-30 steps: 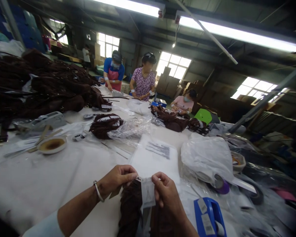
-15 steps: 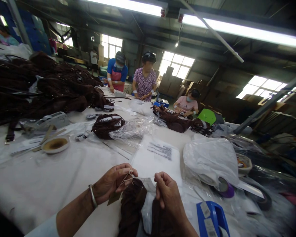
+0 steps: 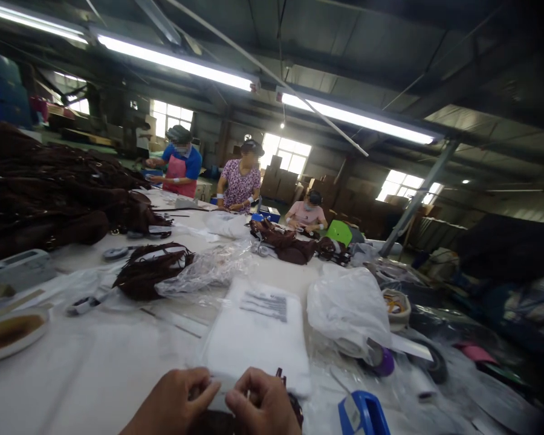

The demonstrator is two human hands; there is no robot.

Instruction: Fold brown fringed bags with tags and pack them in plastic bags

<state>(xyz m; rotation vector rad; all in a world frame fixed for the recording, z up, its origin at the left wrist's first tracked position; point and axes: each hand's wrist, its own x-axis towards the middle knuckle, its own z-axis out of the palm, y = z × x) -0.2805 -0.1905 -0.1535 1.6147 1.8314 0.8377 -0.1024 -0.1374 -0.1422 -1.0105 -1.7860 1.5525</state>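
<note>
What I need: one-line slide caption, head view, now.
Left hand and right hand close together over dark brown material, near printed white packaging.

Left of the left hand, the worktop leaves passing room; a blue tape dispenser (white plastic bag beyond it) obstructs the right hand's outer side.

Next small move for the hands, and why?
Probably ease the left hand and right hand slightly apart. They nearly meet over the brown item, their fingers are curled, and between them and the picture's bottom edge most of it is hidden. Whatever the fingertips hold can't be made out, so a small opening should show it.
</note>
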